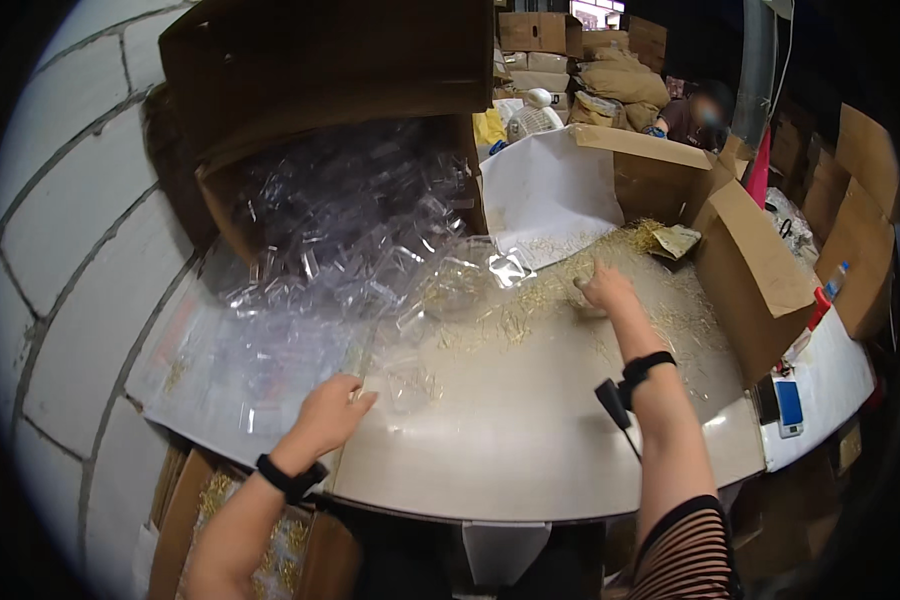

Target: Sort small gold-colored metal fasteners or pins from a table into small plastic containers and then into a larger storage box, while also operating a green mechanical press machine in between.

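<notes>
My left hand is at the left-middle of the table, fingers curled with the thumb close by. Beside its fingertips lies a clear plastic box with a few gold-coloured bits in or under it; whether the fingers grip anything is unclear. Farther off to the right, my right hand reaches down to the scattered thin gold-coloured pieces. Its fingers are drawn together at the tabletop, and what is between them is too small to make out.
A large carton on its side spills clear plastic boxes onto the table. Cardboard flaps wall the right side, beside a blue-screened device. A carton of gold pieces stands below left. A person is behind.
</notes>
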Demonstrator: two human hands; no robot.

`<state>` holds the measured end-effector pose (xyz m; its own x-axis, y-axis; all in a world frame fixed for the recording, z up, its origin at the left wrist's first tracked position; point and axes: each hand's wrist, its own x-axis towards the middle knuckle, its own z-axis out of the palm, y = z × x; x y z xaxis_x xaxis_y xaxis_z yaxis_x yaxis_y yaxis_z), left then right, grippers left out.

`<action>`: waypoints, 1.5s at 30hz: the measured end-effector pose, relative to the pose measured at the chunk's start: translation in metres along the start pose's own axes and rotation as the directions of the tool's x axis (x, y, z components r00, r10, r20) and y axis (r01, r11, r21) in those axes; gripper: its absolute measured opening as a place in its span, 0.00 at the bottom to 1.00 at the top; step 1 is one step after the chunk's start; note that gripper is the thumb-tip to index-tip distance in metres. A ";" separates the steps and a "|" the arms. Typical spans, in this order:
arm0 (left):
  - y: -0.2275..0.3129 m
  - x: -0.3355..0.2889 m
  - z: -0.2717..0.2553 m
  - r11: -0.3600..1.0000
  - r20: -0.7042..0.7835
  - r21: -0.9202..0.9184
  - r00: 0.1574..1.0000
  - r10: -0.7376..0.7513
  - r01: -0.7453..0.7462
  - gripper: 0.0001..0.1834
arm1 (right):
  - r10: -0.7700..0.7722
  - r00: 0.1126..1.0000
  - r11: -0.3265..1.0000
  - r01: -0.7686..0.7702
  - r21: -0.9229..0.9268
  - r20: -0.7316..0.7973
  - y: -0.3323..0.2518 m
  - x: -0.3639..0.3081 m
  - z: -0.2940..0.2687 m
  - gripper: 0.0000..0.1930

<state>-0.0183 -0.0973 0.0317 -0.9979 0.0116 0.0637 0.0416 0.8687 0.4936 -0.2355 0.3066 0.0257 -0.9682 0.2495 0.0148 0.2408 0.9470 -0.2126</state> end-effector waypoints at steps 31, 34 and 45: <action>0.057 -0.186 0.083 0.028 0.302 -0.951 0.944 -0.135 0.308 0.12 | -0.525 0.851 0.849 0.524 0.058 -0.012 -0.053 -0.298 0.071 0.33; 0.048 -0.210 0.094 -0.102 0.412 -0.910 0.905 -0.102 0.403 0.09 | -0.330 0.944 0.944 0.330 0.012 0.001 -0.039 -0.265 0.060 0.32; -0.018 -0.280 0.176 -0.090 0.732 -0.681 0.680 -0.046 0.727 0.19 | -0.330 0.930 0.666 0.350 0.659 -0.161 0.004 -0.280 0.058 0.25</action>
<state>0.2515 -0.0286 -0.1479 -0.7164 0.3305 -0.6145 -0.6956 -0.4065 0.5924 0.0331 0.2288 -0.0355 -0.9694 -0.0478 0.2408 -0.2226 0.5851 -0.7798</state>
